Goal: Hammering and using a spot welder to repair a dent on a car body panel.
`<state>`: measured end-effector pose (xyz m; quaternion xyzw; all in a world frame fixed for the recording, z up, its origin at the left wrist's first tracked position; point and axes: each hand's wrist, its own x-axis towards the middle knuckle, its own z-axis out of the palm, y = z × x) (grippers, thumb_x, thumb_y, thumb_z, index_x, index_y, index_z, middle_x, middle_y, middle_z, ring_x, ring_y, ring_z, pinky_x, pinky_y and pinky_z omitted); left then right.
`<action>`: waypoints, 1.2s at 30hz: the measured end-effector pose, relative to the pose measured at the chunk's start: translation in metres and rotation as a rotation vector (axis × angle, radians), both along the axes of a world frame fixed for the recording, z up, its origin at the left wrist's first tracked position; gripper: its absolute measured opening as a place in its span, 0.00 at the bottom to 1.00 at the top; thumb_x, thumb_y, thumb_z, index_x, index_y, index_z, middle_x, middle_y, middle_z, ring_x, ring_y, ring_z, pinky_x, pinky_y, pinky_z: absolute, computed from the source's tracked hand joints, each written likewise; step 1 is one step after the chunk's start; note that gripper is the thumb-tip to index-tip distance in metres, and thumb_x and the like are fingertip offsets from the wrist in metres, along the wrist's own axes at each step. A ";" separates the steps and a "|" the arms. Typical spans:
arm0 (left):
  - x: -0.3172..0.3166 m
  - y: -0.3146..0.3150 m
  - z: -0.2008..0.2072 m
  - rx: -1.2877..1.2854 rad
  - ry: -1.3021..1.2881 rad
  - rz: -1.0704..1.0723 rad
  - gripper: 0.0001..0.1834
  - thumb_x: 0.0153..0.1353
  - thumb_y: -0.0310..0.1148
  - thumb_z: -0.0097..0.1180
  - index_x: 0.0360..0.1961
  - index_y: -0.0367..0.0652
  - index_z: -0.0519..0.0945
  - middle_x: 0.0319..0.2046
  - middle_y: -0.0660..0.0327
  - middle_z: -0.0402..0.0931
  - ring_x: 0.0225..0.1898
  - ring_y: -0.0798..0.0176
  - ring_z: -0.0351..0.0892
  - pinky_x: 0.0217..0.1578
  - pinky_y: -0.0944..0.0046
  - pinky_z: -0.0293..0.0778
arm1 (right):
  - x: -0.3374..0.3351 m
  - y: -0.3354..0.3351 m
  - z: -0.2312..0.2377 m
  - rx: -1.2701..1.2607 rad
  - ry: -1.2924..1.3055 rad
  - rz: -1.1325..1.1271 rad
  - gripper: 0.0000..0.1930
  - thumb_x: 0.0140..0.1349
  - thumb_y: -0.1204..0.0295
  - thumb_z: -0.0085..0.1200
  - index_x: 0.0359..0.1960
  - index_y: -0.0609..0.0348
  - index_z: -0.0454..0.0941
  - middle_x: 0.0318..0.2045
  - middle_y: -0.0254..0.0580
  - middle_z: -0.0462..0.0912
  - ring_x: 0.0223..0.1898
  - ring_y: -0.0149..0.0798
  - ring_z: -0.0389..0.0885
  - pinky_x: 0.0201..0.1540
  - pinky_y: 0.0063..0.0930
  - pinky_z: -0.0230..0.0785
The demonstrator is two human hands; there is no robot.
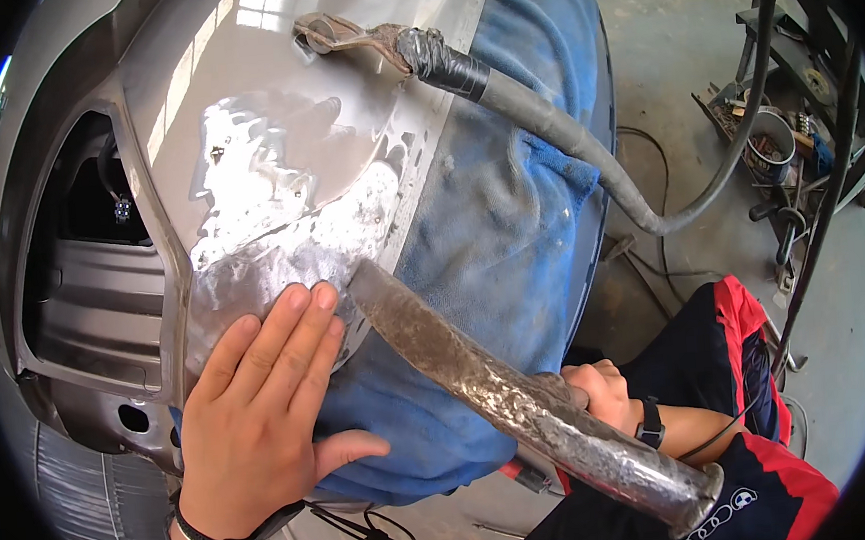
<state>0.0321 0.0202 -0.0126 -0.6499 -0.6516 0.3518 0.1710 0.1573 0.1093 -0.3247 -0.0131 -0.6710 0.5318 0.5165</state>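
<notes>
My left hand (256, 403) lies flat on a car body panel (267, 51), fingers together and straight, thumb out to the side. Its fingertips touch the lower part of a shiny patch of bare metal (255, 172), dulled and scratched there. At the right, my right hand (602, 394) is closed around a heavy, worn steel bar (501, 386); the bar partly covers the grip. The bar's flattened end reaches the panel's edge, just right of my left fingertips; whether it presses on the metal I cannot tell. Its round end points toward the lower right.
A clamp (336, 34) with a thick grey cable (563, 125) sits on the panel. Blue cloth (488, 206) drapes the neighbouring part. An opening (110, 182) in the bodywork lies at left. A bucket (770, 141), tools and cables stand on the floor at right.
</notes>
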 end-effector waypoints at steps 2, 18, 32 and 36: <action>-0.001 0.000 0.001 -0.003 0.005 -0.002 0.46 0.47 0.64 0.55 0.56 0.35 0.74 0.63 0.55 0.68 0.67 0.53 0.62 0.63 0.53 0.58 | -0.001 -0.002 -0.002 -0.024 0.014 0.030 0.15 0.51 0.67 0.63 0.33 0.62 0.72 0.17 0.41 0.75 0.15 0.43 0.76 0.18 0.32 0.67; 0.000 0.030 -0.009 0.018 0.005 -0.006 0.46 0.48 0.65 0.52 0.52 0.30 0.74 0.63 0.54 0.67 0.68 0.52 0.60 0.64 0.52 0.57 | 0.003 0.002 -0.001 -0.017 -0.027 -0.068 0.12 0.59 0.66 0.54 0.33 0.65 0.72 0.21 0.40 0.76 0.13 0.38 0.73 0.18 0.28 0.64; 0.003 -0.044 0.016 -0.001 0.183 0.086 0.49 0.48 0.69 0.50 0.60 0.39 0.72 0.65 0.57 0.65 0.69 0.54 0.59 0.68 0.52 0.50 | -0.008 0.010 0.006 0.001 -0.023 -0.077 0.12 0.58 0.65 0.56 0.34 0.62 0.73 0.17 0.40 0.76 0.14 0.40 0.75 0.19 0.32 0.66; 0.002 -0.062 0.020 0.023 0.201 0.121 0.49 0.46 0.69 0.52 0.60 0.40 0.72 0.65 0.58 0.66 0.70 0.55 0.58 0.68 0.52 0.50 | 0.007 -0.002 -0.006 -0.138 -0.123 -0.021 0.18 0.68 0.62 0.40 0.34 0.66 0.75 0.23 0.40 0.76 0.24 0.40 0.75 0.30 0.30 0.67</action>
